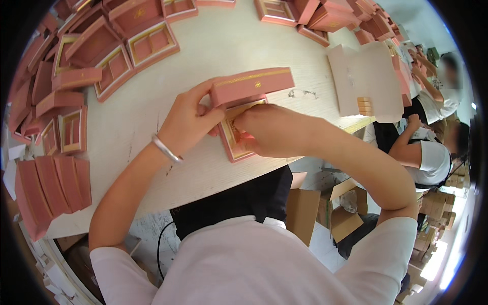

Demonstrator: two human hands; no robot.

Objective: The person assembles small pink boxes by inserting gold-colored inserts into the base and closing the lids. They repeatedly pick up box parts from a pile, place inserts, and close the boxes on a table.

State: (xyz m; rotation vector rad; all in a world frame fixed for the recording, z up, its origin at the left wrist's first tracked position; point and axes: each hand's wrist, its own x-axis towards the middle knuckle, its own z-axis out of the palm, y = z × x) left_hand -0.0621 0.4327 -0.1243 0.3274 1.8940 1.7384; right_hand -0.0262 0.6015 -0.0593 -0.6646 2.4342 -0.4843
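A pink gift box stands open near the table's front edge. Its raised lid (254, 85), with a gold stripe and a small gold emblem, tilts up at the far side. My left hand (189, 116) is closed around the box's left side, thumb at the lid's lower edge. My right hand (282, 131) reaches into the box's lower half (227, 144), which has a gold-edged inner tray. Its fingers are curled down inside. Something gold shows by the fingertips, but what they grip is hidden.
Open pink boxes (152, 44) crowd the table's far left, with several closed ones (53, 188) at the near left. More pink boxes (330, 18) are piled far right. A white sheet (345, 81) holds small gold-orange blocks (364, 106). Co-workers (432, 157) sit right; cardboard cartons (345, 208) stand below.
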